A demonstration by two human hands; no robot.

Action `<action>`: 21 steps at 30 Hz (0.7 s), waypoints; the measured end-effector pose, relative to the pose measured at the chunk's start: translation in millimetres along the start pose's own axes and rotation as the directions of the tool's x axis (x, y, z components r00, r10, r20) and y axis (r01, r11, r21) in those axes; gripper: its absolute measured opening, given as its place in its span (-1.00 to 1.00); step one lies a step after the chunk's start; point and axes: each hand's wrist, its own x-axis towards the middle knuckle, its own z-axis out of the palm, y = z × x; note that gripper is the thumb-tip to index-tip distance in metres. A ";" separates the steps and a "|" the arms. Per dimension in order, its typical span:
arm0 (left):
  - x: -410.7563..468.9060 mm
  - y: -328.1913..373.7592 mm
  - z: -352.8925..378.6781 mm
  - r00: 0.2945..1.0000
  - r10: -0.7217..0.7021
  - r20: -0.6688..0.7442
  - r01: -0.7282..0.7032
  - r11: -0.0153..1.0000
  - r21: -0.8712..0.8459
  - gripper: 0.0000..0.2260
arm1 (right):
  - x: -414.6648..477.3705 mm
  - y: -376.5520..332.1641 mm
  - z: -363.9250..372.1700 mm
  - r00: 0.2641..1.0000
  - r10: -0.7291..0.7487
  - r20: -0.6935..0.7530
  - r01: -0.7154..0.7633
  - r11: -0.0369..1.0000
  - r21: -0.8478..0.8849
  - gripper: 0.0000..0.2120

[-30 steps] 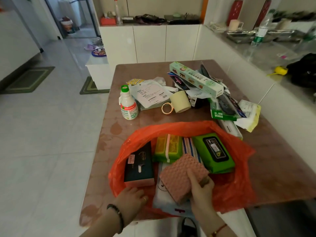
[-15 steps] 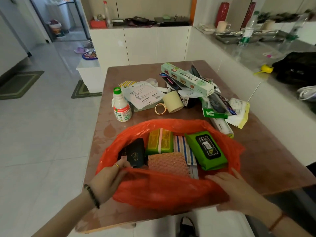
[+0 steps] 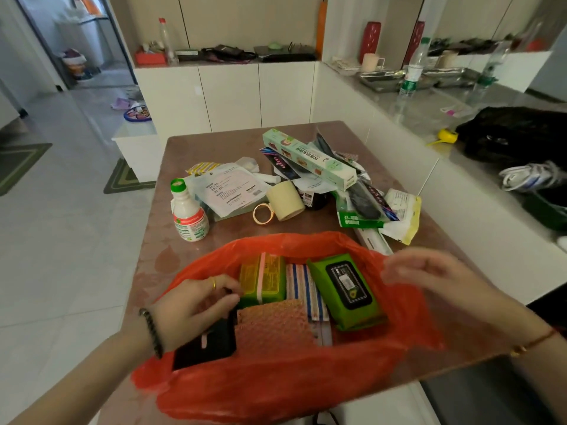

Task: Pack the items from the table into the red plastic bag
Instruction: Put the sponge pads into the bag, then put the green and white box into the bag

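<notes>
The red plastic bag [image 3: 276, 388] lies open at the near edge of the table [image 3: 214, 142]. Inside it are a black box [image 3: 205, 348], a yellow-green pack [image 3: 264, 280], a striped item [image 3: 303, 289], a green wipes pack [image 3: 346, 289] and a pink textured cloth [image 3: 273, 326]. My left hand [image 3: 190, 308] reaches into the bag, fingers curled on the black box's top end. My right hand [image 3: 435, 280], blurred, hovers over the bag's right rim with its fingers apart and nothing in it.
Behind the bag stand a white bottle with a green cap [image 3: 187, 213], a cream mug on its side [image 3: 285, 200], a paper pouch [image 3: 230, 188], a long green box [image 3: 306, 157] and several packets [image 3: 402, 213]. A counter [image 3: 429, 118] runs along the right.
My left hand left the bag's near rim and went inside onto the black box. My right hand let go of the rim and rose to the right.
</notes>
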 end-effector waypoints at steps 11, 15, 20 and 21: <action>164.5 25.5 35.3 0.971 -0.152 -0.184 0.055 0.894 -0.446 -0.86 | 171.3 34.5 -25.9 0.876 0.140 -0.462 -0.203 0.975 -0.090 -0.36; 199.9 25.1 43.6 0.930 -0.323 -0.176 0.156 0.781 -0.604 -0.84 | 234.2 34.8 -31.9 0.886 -0.068 -0.458 -0.131 0.912 -0.388 -0.38; 203.7 14.0 51.7 0.933 -0.312 -0.181 0.220 0.891 -0.398 -0.88 | 293.1 50.1 -38.2 0.935 -0.106 -0.338 -0.204 0.620 -0.758 -0.33; 201.0 12.6 50.4 0.939 -0.307 -0.156 0.248 0.917 -0.314 -0.83 | 299.6 51.4 -39.6 0.935 -0.104 -0.339 -0.216 0.591 -0.777 -0.36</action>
